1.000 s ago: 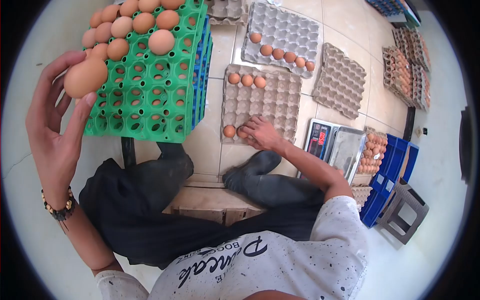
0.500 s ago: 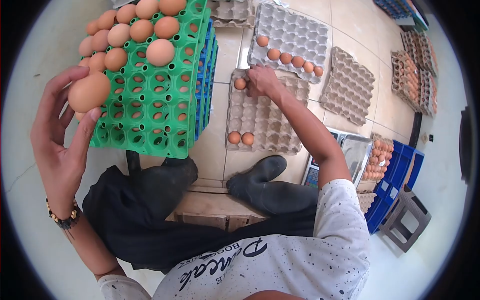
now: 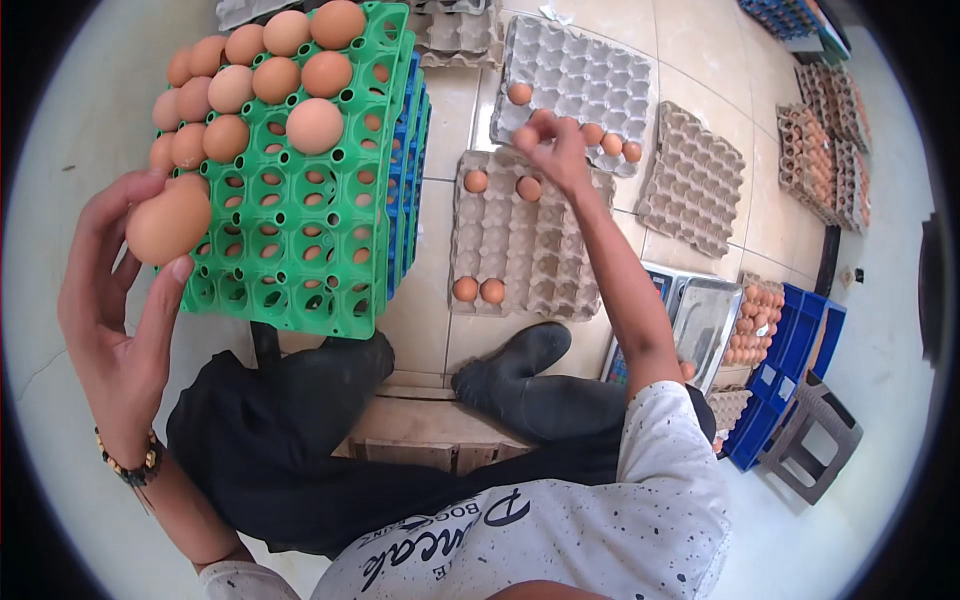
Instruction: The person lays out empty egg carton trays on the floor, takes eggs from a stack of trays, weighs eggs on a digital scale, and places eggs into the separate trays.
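On the left, my left hand (image 3: 120, 270) grips a brown egg (image 3: 165, 228) between thumb and fingers, beside the stacked green plastic egg trays (image 3: 275, 240). Brown eggs fill the far-left part of the top green tray, and a paler egg (image 3: 314, 125) sits near its right side. My right hand (image 3: 558, 155) is over the near edge of the grey pulp tray (image 3: 590, 70), fingers apart and partly hiding its row of eggs. Below it, a brown pulp tray (image 3: 530, 245) has two eggs in its far part, one of them this egg (image 3: 528, 188), and two near its front-left corner.
Another pulp tray (image 3: 692, 180) lies on the tiled floor to the right. A scale with a metal pan (image 3: 705, 320), a filled egg tray (image 3: 755, 320), a blue crate (image 3: 775, 400) and a grey stool (image 3: 815, 440) stand at right. My boots (image 3: 515, 380) are in front.
My right hand has moved from the brown pulp tray to the grey tray's row of eggs, and another egg now shows in the brown tray. The left hand still holds its egg.
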### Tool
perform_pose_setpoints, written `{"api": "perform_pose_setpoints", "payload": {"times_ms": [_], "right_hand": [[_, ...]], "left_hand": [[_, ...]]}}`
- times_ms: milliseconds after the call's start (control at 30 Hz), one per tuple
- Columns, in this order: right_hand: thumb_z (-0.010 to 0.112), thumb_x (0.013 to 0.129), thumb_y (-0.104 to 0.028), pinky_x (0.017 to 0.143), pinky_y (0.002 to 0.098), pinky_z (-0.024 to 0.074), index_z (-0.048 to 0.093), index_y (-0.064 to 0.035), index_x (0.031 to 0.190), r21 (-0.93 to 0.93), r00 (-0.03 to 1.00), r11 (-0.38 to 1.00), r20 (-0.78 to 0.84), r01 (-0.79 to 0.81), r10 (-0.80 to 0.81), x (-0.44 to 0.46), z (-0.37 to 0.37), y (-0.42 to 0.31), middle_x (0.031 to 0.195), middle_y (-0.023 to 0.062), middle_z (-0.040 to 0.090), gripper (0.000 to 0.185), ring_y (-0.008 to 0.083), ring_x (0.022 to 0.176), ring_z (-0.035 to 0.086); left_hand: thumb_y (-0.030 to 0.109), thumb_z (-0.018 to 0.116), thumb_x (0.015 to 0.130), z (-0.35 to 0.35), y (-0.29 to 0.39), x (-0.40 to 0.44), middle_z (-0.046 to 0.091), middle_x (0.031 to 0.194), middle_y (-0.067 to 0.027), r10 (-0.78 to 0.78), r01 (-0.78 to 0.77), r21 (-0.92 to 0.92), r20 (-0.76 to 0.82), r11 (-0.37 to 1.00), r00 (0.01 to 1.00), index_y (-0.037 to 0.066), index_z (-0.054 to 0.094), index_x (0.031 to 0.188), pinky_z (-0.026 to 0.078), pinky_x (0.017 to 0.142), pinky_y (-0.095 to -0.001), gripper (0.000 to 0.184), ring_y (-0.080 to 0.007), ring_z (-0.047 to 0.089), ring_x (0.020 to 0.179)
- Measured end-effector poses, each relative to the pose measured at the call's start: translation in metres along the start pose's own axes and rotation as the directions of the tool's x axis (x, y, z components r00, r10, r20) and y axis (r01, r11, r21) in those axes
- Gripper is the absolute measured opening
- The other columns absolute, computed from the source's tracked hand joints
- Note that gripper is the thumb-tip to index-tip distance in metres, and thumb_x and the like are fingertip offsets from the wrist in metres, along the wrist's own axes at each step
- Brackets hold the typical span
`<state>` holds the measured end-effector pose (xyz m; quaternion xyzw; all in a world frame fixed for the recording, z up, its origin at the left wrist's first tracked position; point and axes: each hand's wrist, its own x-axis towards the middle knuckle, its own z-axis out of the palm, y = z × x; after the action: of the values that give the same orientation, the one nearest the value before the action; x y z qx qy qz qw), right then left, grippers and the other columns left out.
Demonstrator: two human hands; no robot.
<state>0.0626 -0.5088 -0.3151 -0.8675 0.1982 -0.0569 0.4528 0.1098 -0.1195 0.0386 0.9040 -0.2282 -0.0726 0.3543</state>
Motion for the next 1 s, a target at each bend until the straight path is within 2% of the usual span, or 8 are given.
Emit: {"api": "perform_pose_setpoints", "payload": {"times_ms": [333, 433, 733, 800, 833, 900, 967, 1000], "right_hand": [[0.072, 0.073, -0.029, 0.085, 0.0415, 0.0547, 0.073, -0.0026, 0.108, -0.331, 0.951, 0.944, -0.293, -0.001, -0.101, 0.105, -0.018, 0.029, 0.095, 0.0209, 0.072, 0.044, 0.037, 0.091, 0.069], [0.072, 0.075, -0.026, 0.085, 0.0423, 0.054, 0.073, -0.0033, 0.108, -0.319, 0.926, 0.944, -0.325, 0.085, -0.194, 0.126, -0.018, 0.032, 0.097, 0.0211, 0.072, 0.04, 0.0384, 0.093, 0.069], [0.066, 0.083, -0.019, 0.076, 0.0432, 0.0545, 0.072, -0.0046, 0.094, -0.261, 0.977, 0.965, -0.211, -0.018, -0.038, 0.138, -0.013, 0.02, 0.089, 0.0198, 0.072, 0.019, 0.0379, 0.084, 0.069], [0.065, 0.082, -0.019, 0.072, 0.0427, 0.0542, 0.072, -0.0057, 0.092, -0.219, 0.906, 0.968, -0.373, 0.125, -0.201, 0.112, 0.003, 0.004, 0.084, 0.0174, 0.072, 0.018, 0.0376, 0.078, 0.069], [0.064, 0.081, -0.02, 0.07, 0.0424, 0.0535, 0.072, -0.0055, 0.089, -0.161, 0.937, 0.976, -0.295, 0.143, -0.187, 0.083, 0.009, -0.016, 0.082, 0.0165, 0.072, 0.019, 0.0367, 0.076, 0.069], [0.067, 0.077, -0.022, 0.07, 0.0417, 0.0539, 0.071, -0.0032, 0.091, -0.152, 0.944, 0.981, 0.322, 0.121, -0.066, 0.031, 0.02, -0.037, 0.087, 0.0171, 0.071, 0.024, 0.0349, 0.08, 0.068], [0.07, 0.074, -0.022, 0.074, 0.0424, 0.0547, 0.07, -0.0032, 0.092, -0.354, 0.778, 0.776, 0.572, 0.522, -0.262, -0.015, 0.038, -0.021, 0.095, 0.0154, 0.067, 0.026, 0.034, 0.09, 0.066], [0.072, 0.073, -0.023, 0.075, 0.043, 0.0548, 0.07, -0.0038, 0.092, -0.381, 0.802, 0.771, 0.534, 0.511, -0.267, -0.026, 0.045, -0.015, 0.097, 0.0151, 0.065, 0.027, 0.034, 0.093, 0.065]], "left_hand": [[-0.001, 0.065, 0.086, 0.002, 0.0, 0.002, 0.054, 0.131, -0.014, -0.003, 0.003, 0.017, 0.026, 1.0, 1.0, -0.001, 0.054, 0.128, 0.052, 0.099, -0.0396, 0.043, -0.027, 0.055, 0.124], [-0.002, 0.064, 0.085, 0.0, 0.0, 0.002, 0.053, 0.132, -0.0152, -0.016, 0.014, 0.043, 0.035, 0.999, 0.999, 0.0, 0.054, 0.128, 0.051, 0.099, -0.0401, 0.044, -0.0284, 0.054, 0.125], [-0.003, 0.062, 0.081, 0.001, -0.001, 0.001, 0.053, 0.13, -0.017, -0.005, 0.001, 0.081, 0.044, 0.997, 0.999, 0.0, 0.055, 0.127, 0.052, 0.097, -0.0416, 0.046, -0.0307, 0.054, 0.126], [-0.004, 0.062, 0.081, 0.001, 0.0, 0.003, 0.053, 0.13, -0.0171, -0.001, -0.001, 0.072, 0.033, 0.997, 0.999, -0.001, 0.055, 0.127, 0.052, 0.097, -0.0417, 0.046, -0.0307, 0.054, 0.125], [-0.004, 0.062, 0.081, 0.0, 0.0, 0.003, 0.053, 0.13, -0.0171, -0.005, 0.003, 0.07, 0.025, 0.998, 1.0, -0.001, 0.055, 0.127, 0.052, 0.097, -0.0417, 0.046, -0.0307, 0.054, 0.125], [-0.004, 0.062, 0.081, -0.001, -0.001, 0.001, 0.053, 0.13, -0.017, -0.012, 0.01, 0.074, 0.022, 0.997, 1.0, -0.001, 0.055, 0.127, 0.052, 0.097, -0.0418, 0.046, -0.0307, 0.054, 0.126], [-0.004, 0.062, 0.082, -0.002, -0.002, 0.0, 0.053, 0.13, -0.0169, -0.008, 0.006, 0.077, 0.025, 0.997, 1.0, -0.001, 0.055, 0.127, 0.052, 0.097, -0.0419, 0.046, -0.0307, 0.053, 0.126], [-0.004, 0.062, 0.082, -0.002, -0.001, -0.001, 0.053, 0.13, -0.0168, -0.016, 0.014, 0.067, 0.024, 0.998, 1.0, -0.001, 0.055, 0.127, 0.052, 0.097, -0.0419, 0.046, -0.0306, 0.053, 0.126]]}}
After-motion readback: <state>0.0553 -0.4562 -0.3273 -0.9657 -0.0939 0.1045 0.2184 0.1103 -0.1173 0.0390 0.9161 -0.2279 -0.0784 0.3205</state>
